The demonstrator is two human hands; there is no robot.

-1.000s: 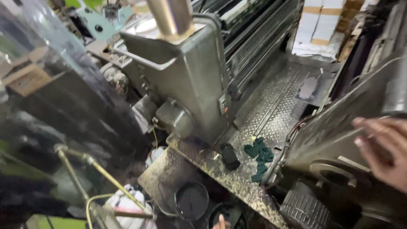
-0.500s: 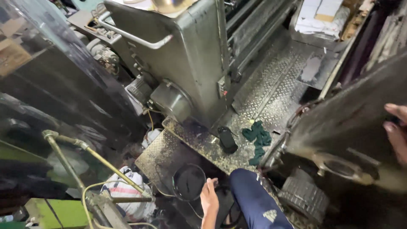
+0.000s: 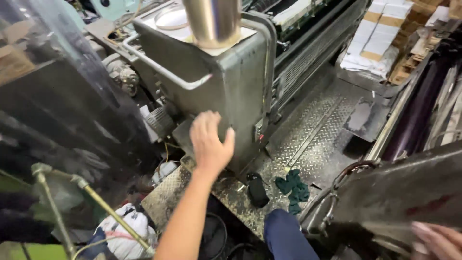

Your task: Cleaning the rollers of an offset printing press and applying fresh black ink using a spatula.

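Observation:
My left hand (image 3: 209, 144) is stretched forward with its fingers spread, and the palm is against the lower side of a grey metal machine housing (image 3: 231, 82). A shiny steel cylinder (image 3: 211, 21) stands on top of that housing, and a bent rail handle (image 3: 159, 67) runs along its side. At the bottom right corner my right hand (image 3: 440, 240) lies with loose fingers on the edge of a dark machine cover (image 3: 409, 188); the frame cuts most of the hand off. My leg in blue trousers (image 3: 284, 236) shows below.
A diamond-plate step (image 3: 313, 135) carries a green rag (image 3: 293, 188) and a small black object (image 3: 257, 190). Stacked paper (image 3: 375, 38) sits at the far right. On the left are a clear plastic sheet (image 3: 57, 106), a brass pipe (image 3: 96, 202), a white bag (image 3: 125, 226) and a black bucket (image 3: 214, 236).
My left arm has come up from the bottom edge and reached forward onto the grey housing. My right hand has slid down to the bottom right corner. The view has shifted closer.

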